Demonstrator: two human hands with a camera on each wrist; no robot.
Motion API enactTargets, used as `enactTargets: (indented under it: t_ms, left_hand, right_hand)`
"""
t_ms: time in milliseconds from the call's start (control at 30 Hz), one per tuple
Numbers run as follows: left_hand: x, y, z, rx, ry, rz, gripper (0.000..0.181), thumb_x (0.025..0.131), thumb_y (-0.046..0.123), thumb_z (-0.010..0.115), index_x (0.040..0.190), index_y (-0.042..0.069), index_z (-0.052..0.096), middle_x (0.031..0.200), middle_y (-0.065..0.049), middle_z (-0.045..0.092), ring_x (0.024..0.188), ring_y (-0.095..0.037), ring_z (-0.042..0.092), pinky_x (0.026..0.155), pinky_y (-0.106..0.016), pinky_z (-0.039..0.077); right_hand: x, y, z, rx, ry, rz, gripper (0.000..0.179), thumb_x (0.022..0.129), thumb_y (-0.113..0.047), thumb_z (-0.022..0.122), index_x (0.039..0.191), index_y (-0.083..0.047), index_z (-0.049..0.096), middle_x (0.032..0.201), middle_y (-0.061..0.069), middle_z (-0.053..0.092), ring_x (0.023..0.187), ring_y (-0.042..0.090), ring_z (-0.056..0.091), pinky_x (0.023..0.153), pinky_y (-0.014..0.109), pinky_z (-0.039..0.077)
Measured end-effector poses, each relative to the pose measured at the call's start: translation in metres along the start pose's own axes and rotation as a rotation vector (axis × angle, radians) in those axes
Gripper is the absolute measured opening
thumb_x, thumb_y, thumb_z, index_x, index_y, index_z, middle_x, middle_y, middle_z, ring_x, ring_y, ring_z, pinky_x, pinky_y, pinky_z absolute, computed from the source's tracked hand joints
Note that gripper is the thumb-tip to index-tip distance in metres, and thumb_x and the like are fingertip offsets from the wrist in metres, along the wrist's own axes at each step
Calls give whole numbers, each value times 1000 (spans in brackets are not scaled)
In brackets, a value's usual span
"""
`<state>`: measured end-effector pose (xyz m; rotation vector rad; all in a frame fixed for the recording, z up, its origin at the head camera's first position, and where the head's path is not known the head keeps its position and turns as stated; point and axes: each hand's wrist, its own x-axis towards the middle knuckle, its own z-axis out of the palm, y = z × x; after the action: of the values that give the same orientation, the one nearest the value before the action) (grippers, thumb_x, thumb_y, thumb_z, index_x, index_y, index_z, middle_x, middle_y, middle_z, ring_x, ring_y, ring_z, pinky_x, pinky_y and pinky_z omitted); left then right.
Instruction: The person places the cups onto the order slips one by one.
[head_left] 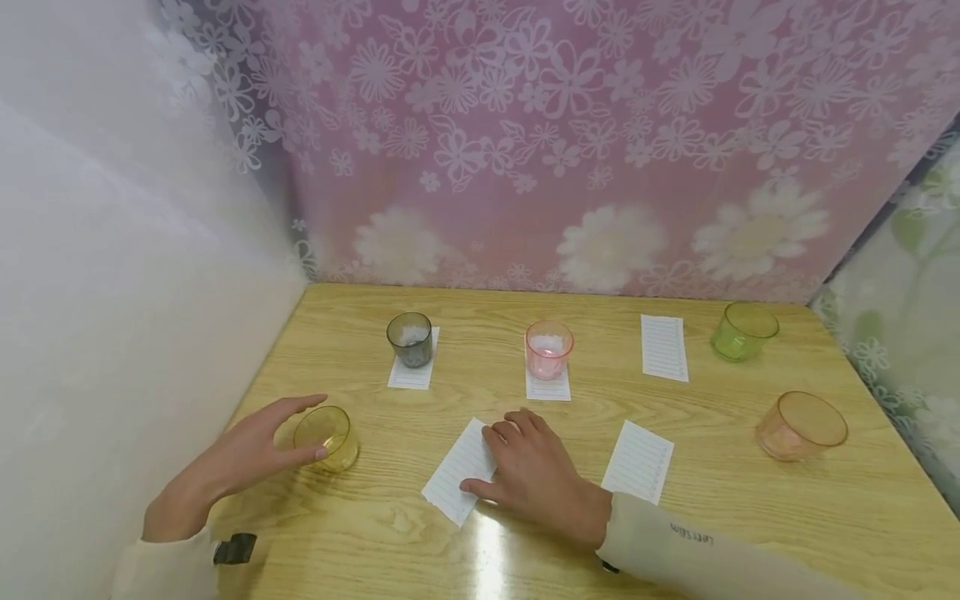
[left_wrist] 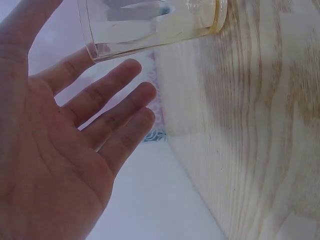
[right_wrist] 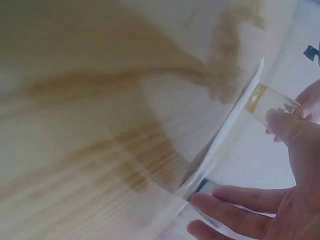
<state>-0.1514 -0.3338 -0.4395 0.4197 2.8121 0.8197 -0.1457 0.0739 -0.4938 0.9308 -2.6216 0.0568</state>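
Floral backdrop, wood-grain table, 5 cups, right hand over paper

Pink floral backdrop rises; wooden table shines below.

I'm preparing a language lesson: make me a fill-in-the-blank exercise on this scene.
The cup nearest the left hand is ____.
In the head view, a lined paper slip is partly covered by the ____ hand.
Besides the dark grey cup, the only cup standing on a slip is ____.
Altogether, ____ cups are on the table.
Missing words: yellow; right; pink; five.
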Motion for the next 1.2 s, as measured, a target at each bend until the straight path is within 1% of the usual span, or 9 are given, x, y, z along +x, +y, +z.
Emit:
enactTargets:
  t_ms: [133,233,433,500,633,767,1000,1100,1200]
  left_hand:
    - [-1,2,-1,6,4,5,81,100,49,79,164,11,49,165,-21,52,149,-55,48,112,-76,45]
    - [-1,3,0,0,3,19,82,98,49,81,163,10,49,164,-21,52,150,-55,47,112,-75,45]
    - [-1,3,3,16,-1,27,88,96,48,84,163,6,48,164,-21,53,150,-54,47,113,-75,45]
    - [-1,3,4,20,0,30,88,96,48,84,163,4,47,163,-20,55,149,-53,49,112,-74,46]
    - [0,1,7,11,-6,26,90,95,49,84,163,3,46,159,-17,59,145,-51,54,109,-73,49]
    - [0,-1,10,-7,-19,9,94,94,50,85,164,5,43,161,-17,58,144,-51,55,107,-72,51]
    - [0,-3,13,-26,-4,30,88,93,46,87,160,6,47,158,-17,60,144,-56,54,108,-74,50]
    - [-1,-4,13,-28,12,37,86,94,47,86,160,7,48,155,-15,62,143,-57,54,108,-75,49]
    - [-1,-4,14,-32,35,47,85,95,49,85,160,8,48,153,-13,64,143,-57,55,109,-76,49]
  right_hand:
    - [-2,-3,-1,-57,20,-35,72,86,-82,73,94,-11,77,99,3,82,107,26,74,109,47,58]
    - [-3,-6,-2,-78,-5,-40,76,86,-86,69,89,-10,75,95,3,81,104,25,75,109,49,58]
    - [-6,-12,-3,-133,-58,-45,86,89,-90,60,94,-6,79,93,5,80,100,24,75,111,49,56]
    - [-7,-14,-3,-142,-72,-45,86,89,-89,60,96,-5,80,94,6,80,99,24,75,112,48,55]
    - [-11,-16,-2,-171,-98,-52,87,89,-87,62,103,-3,81,100,7,79,98,25,75,113,48,53]
    - [-12,-17,-1,-203,-99,-67,88,90,-86,61,108,-3,82,108,8,80,100,25,75,113,47,53]
    - [-11,-16,-3,-187,-100,-72,87,89,-86,64,110,-3,81,116,8,81,105,25,73,112,47,54]
    - [-10,-14,-4,-162,-121,-74,87,89,-85,65,113,-3,79,120,7,80,107,25,72,109,46,56]
    - [-9,-11,-4,-143,-116,-76,86,88,-85,67,115,-4,77,122,6,78,108,24,71,104,43,58]
